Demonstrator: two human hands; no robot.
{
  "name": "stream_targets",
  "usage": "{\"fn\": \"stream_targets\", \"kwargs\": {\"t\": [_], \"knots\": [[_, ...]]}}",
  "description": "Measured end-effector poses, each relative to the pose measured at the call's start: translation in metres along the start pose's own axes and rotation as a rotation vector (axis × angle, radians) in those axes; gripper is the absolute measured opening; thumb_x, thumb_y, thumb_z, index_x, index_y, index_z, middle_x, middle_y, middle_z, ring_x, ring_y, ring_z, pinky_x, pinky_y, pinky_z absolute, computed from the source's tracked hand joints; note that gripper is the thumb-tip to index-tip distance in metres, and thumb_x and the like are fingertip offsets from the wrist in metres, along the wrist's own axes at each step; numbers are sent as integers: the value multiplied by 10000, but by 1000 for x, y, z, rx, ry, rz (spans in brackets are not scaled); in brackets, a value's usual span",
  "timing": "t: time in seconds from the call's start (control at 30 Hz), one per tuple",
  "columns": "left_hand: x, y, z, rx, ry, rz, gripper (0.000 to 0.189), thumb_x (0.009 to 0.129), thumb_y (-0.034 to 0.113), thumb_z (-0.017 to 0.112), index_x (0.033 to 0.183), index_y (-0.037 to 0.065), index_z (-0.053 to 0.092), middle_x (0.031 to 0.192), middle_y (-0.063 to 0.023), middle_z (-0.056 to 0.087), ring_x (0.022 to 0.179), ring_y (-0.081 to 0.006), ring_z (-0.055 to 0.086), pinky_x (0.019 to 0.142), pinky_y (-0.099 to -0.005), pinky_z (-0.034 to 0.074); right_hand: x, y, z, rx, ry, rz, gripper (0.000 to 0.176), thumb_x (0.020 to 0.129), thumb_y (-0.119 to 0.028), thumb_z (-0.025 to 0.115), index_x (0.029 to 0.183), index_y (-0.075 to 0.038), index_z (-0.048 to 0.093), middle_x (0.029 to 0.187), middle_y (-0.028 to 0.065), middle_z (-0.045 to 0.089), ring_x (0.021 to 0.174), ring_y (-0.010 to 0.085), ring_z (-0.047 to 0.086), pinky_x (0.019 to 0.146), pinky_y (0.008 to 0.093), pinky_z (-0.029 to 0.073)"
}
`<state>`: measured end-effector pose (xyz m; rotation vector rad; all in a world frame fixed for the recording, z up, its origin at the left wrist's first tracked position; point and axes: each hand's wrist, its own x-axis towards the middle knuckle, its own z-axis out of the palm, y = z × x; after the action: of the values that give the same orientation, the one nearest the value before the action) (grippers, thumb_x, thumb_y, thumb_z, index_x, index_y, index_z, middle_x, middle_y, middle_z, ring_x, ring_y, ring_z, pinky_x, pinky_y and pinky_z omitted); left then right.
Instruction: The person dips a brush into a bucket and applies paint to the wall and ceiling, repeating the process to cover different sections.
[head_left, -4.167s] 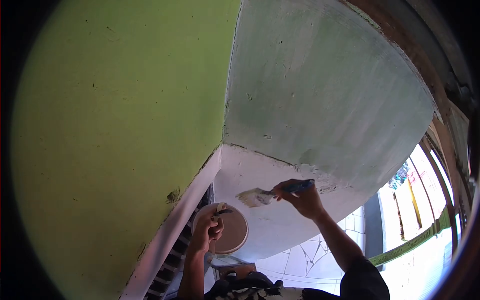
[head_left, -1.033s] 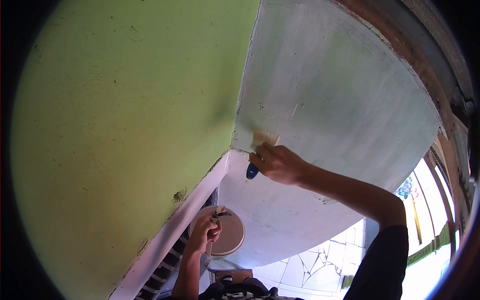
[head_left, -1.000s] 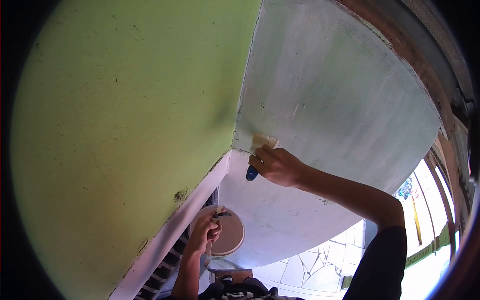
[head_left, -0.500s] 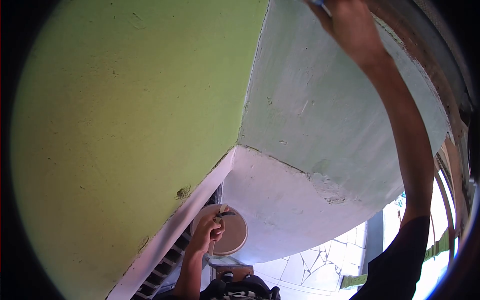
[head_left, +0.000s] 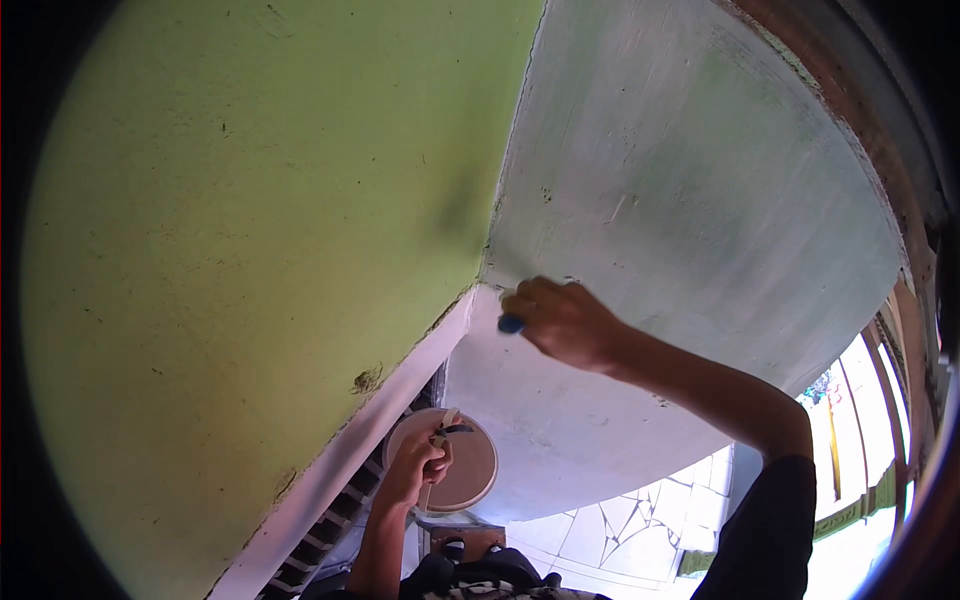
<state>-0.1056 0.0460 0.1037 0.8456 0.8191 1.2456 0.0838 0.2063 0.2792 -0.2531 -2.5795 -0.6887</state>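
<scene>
My right hand [head_left: 560, 322] is closed around a tool with a blue handle end [head_left: 510, 324], close to the pale wall [head_left: 690, 180] near the corner where it meets the green wall [head_left: 250, 230]. The tool's working end is hidden by the hand and blur. Low in the view, my left hand [head_left: 422, 468] is closed on the light handle of a round bucket [head_left: 474, 470]. A dark, thin piece shows beside the fingers over the bucket, which holds something pale brown or has a surface of that colour.
A pinkish ledge [head_left: 350, 440] runs diagonally below the green wall. White floor tiles with dark lines [head_left: 610, 535] lie at the lower right. A brown wooden support [head_left: 470, 540] is under my feet. A curved brown frame [head_left: 850, 90] edges the upper right.
My right hand has come down and left from the top of the pale wall to the corner, with the blue-ended tool still in it. My left hand and the bucket have hardly moved.
</scene>
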Motion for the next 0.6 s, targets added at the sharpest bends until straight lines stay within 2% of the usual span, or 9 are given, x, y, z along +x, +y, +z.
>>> {"fn": "stream_targets", "kwargs": {"t": [0.03,0.13,0.17,0.2,0.3,0.37,0.43,0.5,0.6], "knots": [[0,0,0,-2,5,-7,624,736,222,454,1310,-23,475,607,21,361,443,-54,269,385,-196,212,7,6,-26,-17,27,34,125,823,-91,707,921,-42,646,831,124,642,743,199,654,529,301,570],[5,0,-2,-6,1,-5,632,738,224,455,1319,-25,473,610,21,362,448,-56,272,390,-195,219,22,30,-96,-194,321,10,140,801,-61,722,915,-35,645,831,117,618,669,190,655,467,287,586],[5,-1,-2,-4,2,-2,640,739,225,455,1327,-27,469,614,21,363,453,-56,274,394,-195,223,26,36,-115,-318,418,-33,147,789,-42,725,912,-39,643,846,110,610,701,179,660,482,271,596],[6,-1,0,-5,-1,-6,640,739,225,455,1327,-27,469,614,21,363,453,-56,274,394,-195,223,28,35,-137,-405,388,-10,153,780,-29,727,908,-43,644,876,108,614,736,188,667,489,266,597],[6,2,2,5,16,25,644,743,229,456,1332,-32,466,621,23,368,465,-56,284,403,-194,232,5,46,-128,-424,286,-1,147,778,-31,728,898,-38,644,890,106,613,731,184,658,512,262,605],[7,-1,-2,-52,-27,34,590,797,172,462,1344,-46,431,616,25,374,452,-48,274,403,-215,244,-16,40,-95,-512,183,-71,83,808,-51,699,848,-31,628,776,107,597,708,170,643,467,204,569],[8,-2,-3,-57,-32,36,590,798,175,462,1344,-46,431,614,25,376,450,-48,275,402,-215,246,-31,23,-68,-447,94,-89,76,818,-61,679,853,-28,620,739,89,570,693,165,633,457,215,547],[7,-2,-3,-63,-31,44,590,798,177,462,1343,-47,432,613,26,377,448,-47,275,401,-216,247,-41,6,-48,-369,14,-89,132,772,-67,692,872,-26,618,755,79,570,734,161,625,466,217,523],[3,1,-2,-13,5,25,610,751,238,470,1300,-27,484,616,24,353,462,-54,277,403,-197,232,-32,-13,-44,-252,-55,-85,165,740,-70,697,877,-30,616,772,71,576,761,156,620,475,220,518]]}}
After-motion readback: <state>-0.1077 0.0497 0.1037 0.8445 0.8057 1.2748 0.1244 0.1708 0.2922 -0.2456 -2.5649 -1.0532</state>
